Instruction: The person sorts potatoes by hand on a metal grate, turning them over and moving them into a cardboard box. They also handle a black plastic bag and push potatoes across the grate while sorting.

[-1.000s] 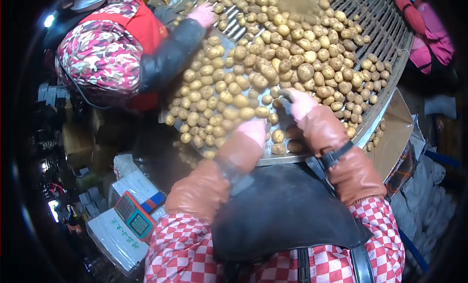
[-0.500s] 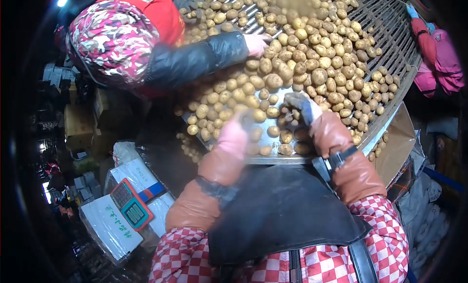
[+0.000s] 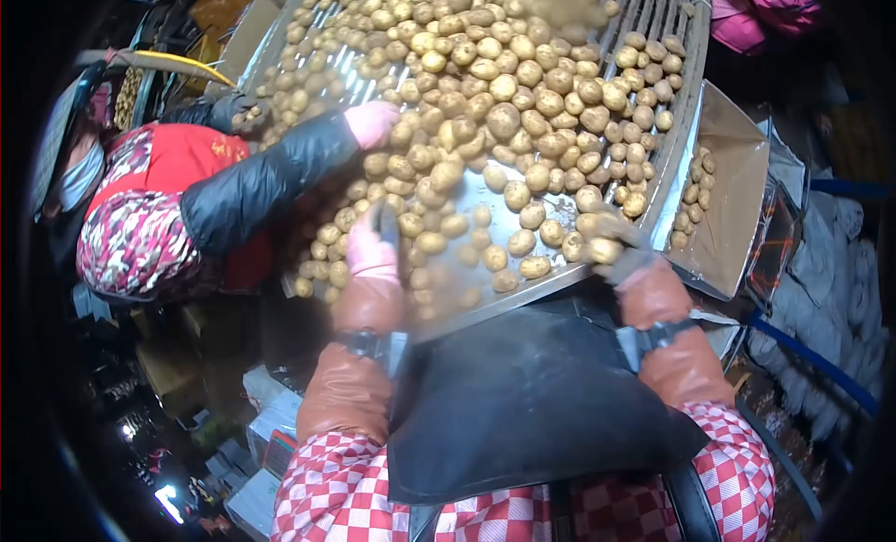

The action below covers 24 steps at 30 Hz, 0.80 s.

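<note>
Many potatoes lie heaped over a metal sorting table in front of me. My left hand, in a pink glove with dark fingertips, is at the near left of the heap. Its fingers are stretched out beside loose potatoes and hold none that I can see. At the table's front right corner, my right hand wears a greyish glove and is blurred by motion. Its fingers curl around at least one potato; how many are in it is hard to make out.
A co-worker in a red vest leans in from the left, one pink-gloved hand on the potatoes. An open cardboard box with potatoes stands right of the table. A slatted rack lies behind; another person is beyond it.
My view has turned right. My right hand has moved from the potatoes on the metal surface to the table's right corner. The co-worker's pink-gloved hand still rests at the heap.
</note>
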Motion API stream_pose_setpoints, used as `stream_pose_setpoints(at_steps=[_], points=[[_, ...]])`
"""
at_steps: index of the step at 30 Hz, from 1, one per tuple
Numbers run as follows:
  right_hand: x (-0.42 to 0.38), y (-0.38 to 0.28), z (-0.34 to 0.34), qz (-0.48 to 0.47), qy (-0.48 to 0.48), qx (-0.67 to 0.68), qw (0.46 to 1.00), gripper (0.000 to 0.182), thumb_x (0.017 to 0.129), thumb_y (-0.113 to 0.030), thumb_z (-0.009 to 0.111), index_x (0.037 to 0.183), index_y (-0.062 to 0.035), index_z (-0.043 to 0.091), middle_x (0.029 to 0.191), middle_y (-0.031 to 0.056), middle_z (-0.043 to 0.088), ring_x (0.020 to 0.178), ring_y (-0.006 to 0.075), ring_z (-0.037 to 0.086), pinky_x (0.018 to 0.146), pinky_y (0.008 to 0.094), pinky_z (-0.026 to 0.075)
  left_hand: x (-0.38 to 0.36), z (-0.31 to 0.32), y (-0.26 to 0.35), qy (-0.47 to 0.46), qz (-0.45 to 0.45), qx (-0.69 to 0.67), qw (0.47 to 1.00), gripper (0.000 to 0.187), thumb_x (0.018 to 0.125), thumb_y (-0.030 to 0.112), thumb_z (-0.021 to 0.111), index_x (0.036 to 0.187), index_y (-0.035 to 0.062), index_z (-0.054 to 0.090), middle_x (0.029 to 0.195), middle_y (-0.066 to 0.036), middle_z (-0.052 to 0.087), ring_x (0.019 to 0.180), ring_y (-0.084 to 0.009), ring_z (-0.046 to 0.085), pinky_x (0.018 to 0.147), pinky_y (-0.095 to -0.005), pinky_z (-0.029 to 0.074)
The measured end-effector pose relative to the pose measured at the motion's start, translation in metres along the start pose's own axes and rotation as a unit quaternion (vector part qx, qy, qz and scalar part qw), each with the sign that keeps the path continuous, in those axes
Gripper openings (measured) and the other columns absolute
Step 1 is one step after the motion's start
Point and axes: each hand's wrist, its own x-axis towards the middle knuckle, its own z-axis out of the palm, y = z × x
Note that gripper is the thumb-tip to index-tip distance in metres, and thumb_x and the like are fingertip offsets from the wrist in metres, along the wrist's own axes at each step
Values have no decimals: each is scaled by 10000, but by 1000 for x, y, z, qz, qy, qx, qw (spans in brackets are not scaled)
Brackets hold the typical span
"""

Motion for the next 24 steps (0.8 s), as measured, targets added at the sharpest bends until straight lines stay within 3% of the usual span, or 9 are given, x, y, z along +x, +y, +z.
stream_pose_setpoints(at_steps=[4,8,11,14,15,16,18,20,24], points=[[-104,-6,-151,96,215,164,958,397,869,20,651,1256,-8,564,1198,143,648,908,217,684,687,299,584,-4,-13,-56,51,-37,-48,997,321,946,206,638,1205,19,668,1126,-225,693,1076,-315,671,943,-381,524],[-184,29,-278,68,397,155,902,407,925,-171,583,1312,-49,542,1211,119,646,971,230,664,723,320,561,4,-16,-62,78,-98,-103,987,319,940,201,645,1194,10,673,1135,-225,689,1100,-328,660,971,-385,514],[-183,34,-294,46,494,82,864,452,967,-314,532,1354,-80,525,1220,100,644,1017,239,649,751,336,544,7,-5,-16,80,-16,80,993,517,863,334,698,1318,111,593,1393,-220,529,1296,-403,496,1084,-469,409],[-115,17,-241,31,413,19,910,521,1009,-458,482,1396,-110,509,1229,82,643,1064,248,634,778,352,527,-27,30,19,-83,-25,272,958,580,810,351,732,1340,178,573,1528,-199,363,1407,-425,320,1119,-528,352],[-83,28,-265,39,272,17,961,551,987,-449,521,1426,-120,468,1184,106,646,926,270,656,669,353,525,-37,16,48,-135,-44,260,955,568,772,334,763,1296,171,617,1536,-197,350,1450,-432,242,1136,-518,344],[-57,1,-185,21,288,0,957,538,979,-392,567,1421,-102,470,1105,143,669,824,254,673,618,347,528,-50,9,43,-144,5,250,957,553,769,350,758,1274,170,625,1508,-193,384,1426,-427,284,1114,-512,368],[-20,-19,-117,25,163,-89,982,509,980,-320,587,1408,-72,468,1063,141,659,767,214,664,551,294,505,-79,-8,22,-168,101,233,952,525,764,382,749,1231,168,640,1451,-185,451,1376,-417,370,1072,-501,416],[4,-29,-42,16,62,-27,998,390,987,-206,586,1340,-53,520,961,101,641,678,177,620,500,267,465,-93,-23,-5,-145,104,178,968,488,750,373,760,1178,165,651,1379,-166,507,1300,-406,443,1010,-497,456],[32,-77,92,-23,-46,-344,938,335,980,-165,605,1294,-51,612,1068,49,670,869,115,618,732,251,502,-112,-24,-39,-57,97,196,974,434,712,315,789,1097,159,665,1288,-126,565,1193,-383,522,926,-483,495]])
